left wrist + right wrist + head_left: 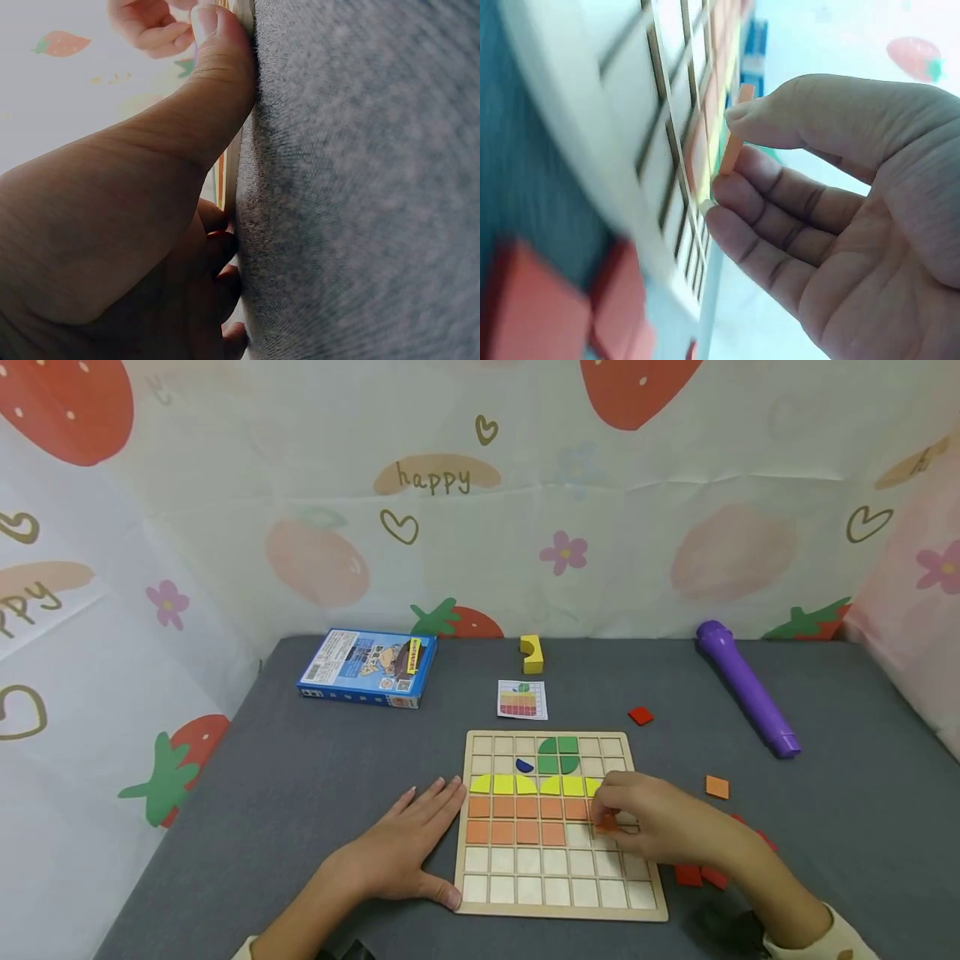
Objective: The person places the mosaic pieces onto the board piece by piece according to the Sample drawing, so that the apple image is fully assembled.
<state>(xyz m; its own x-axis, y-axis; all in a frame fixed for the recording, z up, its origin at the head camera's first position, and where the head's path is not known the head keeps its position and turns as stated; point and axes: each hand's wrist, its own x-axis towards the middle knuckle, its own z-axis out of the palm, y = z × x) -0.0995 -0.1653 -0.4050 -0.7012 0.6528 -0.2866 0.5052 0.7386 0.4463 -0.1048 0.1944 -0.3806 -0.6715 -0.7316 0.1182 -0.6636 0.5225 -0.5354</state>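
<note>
A wooden grid board (555, 910) lies on the grey table, partly filled with green, blue, yellow and orange tiles. My left hand (408, 843) rests flat at the board's left edge, fingers spread, with the thumb (217, 60) at its near corner. Between thumb and fingers my right hand (660, 818) pinches an orange square tile (739, 131), held over the board's right part near the orange rows. The right hand covers some cells there. In the lower orange row, tiles fill the left cells; the bottom two rows hold bare cells.
Red tiles (687, 876) lie right of the board, partly behind my right forearm. A loose orange tile (717, 787) and a red tile (641, 716) lie farther back. Behind the board are a pattern card (522, 700), a yellow block (532, 656), a blue box (367, 667) and a purple tube (750, 689).
</note>
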